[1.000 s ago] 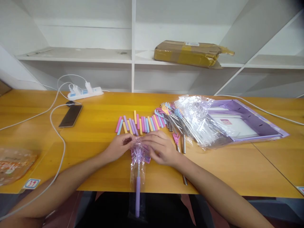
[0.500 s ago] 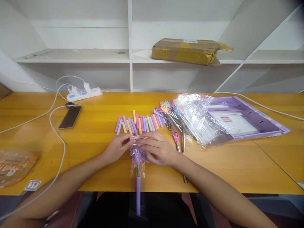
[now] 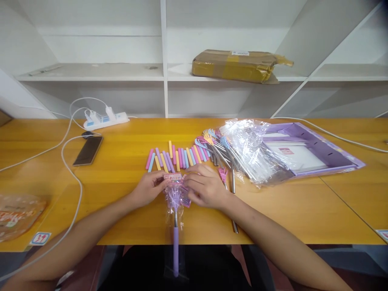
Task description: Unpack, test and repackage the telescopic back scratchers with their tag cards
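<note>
A purple back scratcher [image 3: 176, 250] with a hand-shaped head lies inside a clear plastic bag [image 3: 181, 220], its handle hanging past the table's front edge. At the bag's top is a pink printed strip [image 3: 172, 176]. My left hand [image 3: 148, 189] pinches the bag's upper left corner. On the other side my right hand [image 3: 206, 188] has its fingers closed at the bag's upper right edge, by a pink printed card [image 3: 186, 199]. Just beyond my hands lies a row of purple, pink, yellow and blue handle sleeves [image 3: 183, 157].
Right of the row, metal back scratchers [image 3: 216, 147] are piled beside clear plastic bags [image 3: 254, 153] and a purple box [image 3: 330, 153]. A pink-headed scratcher [image 3: 223, 174] lies near my right forearm. Phone [image 3: 88, 150], power strip [image 3: 106, 120] and white cable [image 3: 79, 190] are at left.
My right hand has shifted slightly right and turned, so more of the pink strip and printed card shows. My left hand stays at the bag's corner.
</note>
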`<state>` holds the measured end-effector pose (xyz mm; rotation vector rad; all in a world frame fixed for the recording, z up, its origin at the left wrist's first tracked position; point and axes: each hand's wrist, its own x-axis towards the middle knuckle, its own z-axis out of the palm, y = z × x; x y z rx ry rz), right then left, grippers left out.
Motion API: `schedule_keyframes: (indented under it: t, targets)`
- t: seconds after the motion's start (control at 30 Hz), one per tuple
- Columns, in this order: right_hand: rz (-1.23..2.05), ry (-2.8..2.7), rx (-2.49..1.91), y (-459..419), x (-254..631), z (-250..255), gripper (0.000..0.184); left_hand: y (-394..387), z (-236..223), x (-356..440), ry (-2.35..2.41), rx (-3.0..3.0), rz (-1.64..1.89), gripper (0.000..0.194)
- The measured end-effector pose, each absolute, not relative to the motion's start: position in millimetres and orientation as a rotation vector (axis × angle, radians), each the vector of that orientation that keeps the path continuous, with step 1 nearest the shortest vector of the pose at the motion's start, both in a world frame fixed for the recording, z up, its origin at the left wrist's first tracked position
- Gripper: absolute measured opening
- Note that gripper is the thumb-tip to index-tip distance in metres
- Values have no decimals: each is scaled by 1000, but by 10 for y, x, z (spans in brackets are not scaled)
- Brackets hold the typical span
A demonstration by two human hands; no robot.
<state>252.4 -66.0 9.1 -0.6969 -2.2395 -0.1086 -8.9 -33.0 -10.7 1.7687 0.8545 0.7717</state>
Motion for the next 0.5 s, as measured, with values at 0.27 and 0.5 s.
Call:
schedule_keyframes:
  t: [0.27,0.5]
  targets:
    - [1134,-2254,-887,-701,2546,109,28,-310,-17,-105,737,1410,421,59]
    - [1754,-1988,-884,-797,2377,30,34,-375,-17,-73,766,1306,853,65]
